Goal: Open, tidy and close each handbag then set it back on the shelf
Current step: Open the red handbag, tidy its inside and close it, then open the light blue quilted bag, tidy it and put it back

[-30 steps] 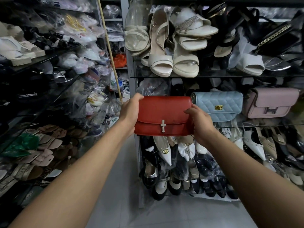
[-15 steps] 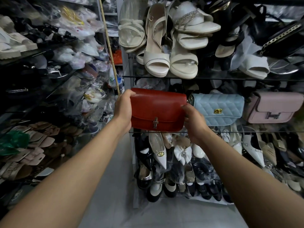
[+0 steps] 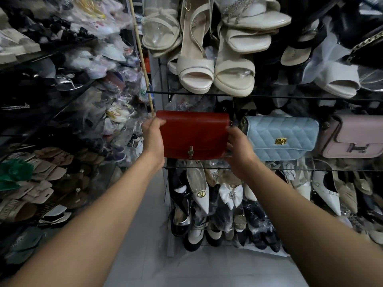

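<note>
Nearly shelved: my left hand (image 3: 153,137) and right hand (image 3: 238,151) curl fingers round the closed red bag (image 3: 194,133); only release remains.

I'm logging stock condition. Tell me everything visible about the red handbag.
The red handbag is a small rectangular flap bag, smooth and leather-like, its flap closed, with a metal cross-shaped clasp low on the front. It is upright, front toward the camera. The left hand grips its left end, the right hand its right end. It is at the left end of the glass shelf, beside a light blue quilted bag; whether it rests on the glass cannot be told.
</note>
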